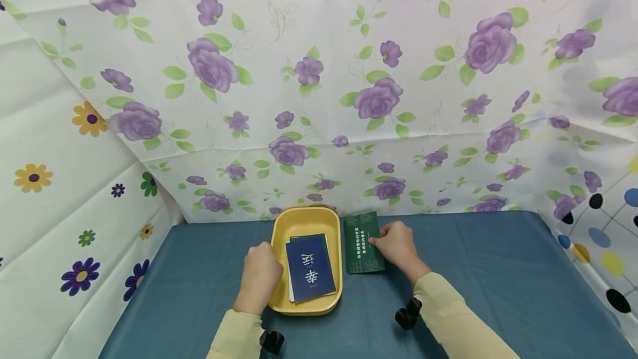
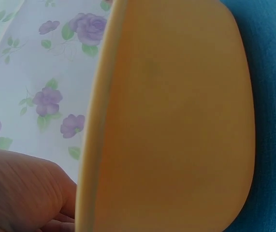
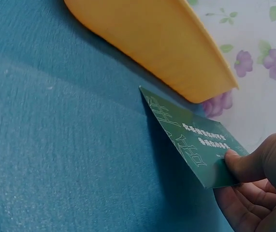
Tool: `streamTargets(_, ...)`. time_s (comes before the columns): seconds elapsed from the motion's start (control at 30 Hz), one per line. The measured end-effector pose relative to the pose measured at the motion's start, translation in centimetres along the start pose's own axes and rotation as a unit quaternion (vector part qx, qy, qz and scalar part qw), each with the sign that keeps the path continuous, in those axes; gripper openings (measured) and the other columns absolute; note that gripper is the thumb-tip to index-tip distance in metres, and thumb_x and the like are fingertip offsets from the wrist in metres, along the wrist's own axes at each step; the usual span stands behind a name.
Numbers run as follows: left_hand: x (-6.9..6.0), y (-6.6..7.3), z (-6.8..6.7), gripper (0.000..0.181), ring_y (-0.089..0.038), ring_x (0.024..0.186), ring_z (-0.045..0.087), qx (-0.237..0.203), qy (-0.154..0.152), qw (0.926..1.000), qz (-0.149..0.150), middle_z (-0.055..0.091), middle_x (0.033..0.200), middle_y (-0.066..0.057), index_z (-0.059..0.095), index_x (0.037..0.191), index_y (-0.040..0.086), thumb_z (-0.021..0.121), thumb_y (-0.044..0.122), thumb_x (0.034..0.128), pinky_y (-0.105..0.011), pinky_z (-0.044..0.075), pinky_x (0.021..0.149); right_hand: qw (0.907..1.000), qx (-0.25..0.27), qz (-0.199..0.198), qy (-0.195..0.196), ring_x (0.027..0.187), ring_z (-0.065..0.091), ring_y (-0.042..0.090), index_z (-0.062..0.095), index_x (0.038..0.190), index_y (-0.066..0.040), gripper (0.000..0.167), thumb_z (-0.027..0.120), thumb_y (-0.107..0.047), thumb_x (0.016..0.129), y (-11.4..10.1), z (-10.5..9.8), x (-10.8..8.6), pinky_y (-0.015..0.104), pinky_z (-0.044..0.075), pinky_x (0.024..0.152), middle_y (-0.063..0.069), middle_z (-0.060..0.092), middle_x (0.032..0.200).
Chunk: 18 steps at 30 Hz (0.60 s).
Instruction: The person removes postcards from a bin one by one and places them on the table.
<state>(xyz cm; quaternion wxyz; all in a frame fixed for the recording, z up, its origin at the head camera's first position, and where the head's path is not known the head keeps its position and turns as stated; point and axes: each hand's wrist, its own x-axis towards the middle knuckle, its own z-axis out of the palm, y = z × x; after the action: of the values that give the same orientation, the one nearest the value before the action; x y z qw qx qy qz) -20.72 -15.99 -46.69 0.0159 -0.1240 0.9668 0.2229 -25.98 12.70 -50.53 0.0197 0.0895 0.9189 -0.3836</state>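
Note:
A yellow tray (image 1: 278, 298) stands on the table, with a dark blue card (image 1: 310, 267) lying in it over a green and a white-edged piece. My left hand (image 1: 261, 273) grips the tray's left rim, its fingers curled over the edge; the left wrist view shows that hand (image 2: 24, 193) beside the tray's outer wall (image 2: 176, 116). To the right of the tray, my right hand (image 1: 399, 245) pinches a green card (image 1: 363, 248) with white writing by its right edge. In the right wrist view, the thumb lies on top of the green card (image 3: 186, 140), which is tilted above the table, and the fingers are beneath.
A blue-green cloth (image 1: 473, 270) covers the table. Behind it hangs a white curtain (image 1: 324, 109) with purple flowers, close to the tray's far end. Patterned sheets stand on the left side (image 1: 50, 226) and on the right side (image 1: 598, 215).

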Motion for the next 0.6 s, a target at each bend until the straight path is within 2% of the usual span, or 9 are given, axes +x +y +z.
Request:
streamTargets(0.4,-0.1,0.2,0.1,0.016,-0.025,0.06,0.065,0.009,0.013,0.9999,0.004,0.066,0.08,-0.02,0.063,0.094,-0.006,0.06,-0.001,0.0797,-0.026,0.044,0.041,0.9995,-0.032,0.004,0.004,0.041,0.016,0.011,0.028,0.051,-0.019,0.055,0.076,-0.03,0.077,0.2,0.8,0.0,0.026,0.023,0.042,-0.005,0.014,0.05)
streamTargets(0.6,-0.1,0.1,0.3,0.016,-0.026,0.06,0.065,0.01,0.012,0.9999,0.0,0.066,0.08,-0.021,0.063,0.095,-0.006,0.06,-0.002,0.0801,-0.027,0.045,0.041,0.9989,-0.046,0.01,0.005,0.039,0.021,0.011,0.029,0.05,-0.019,0.054,0.075,-0.029,0.077,0.3,1.3,-0.1,0.026,0.024,0.041,-0.005,0.016,0.048)
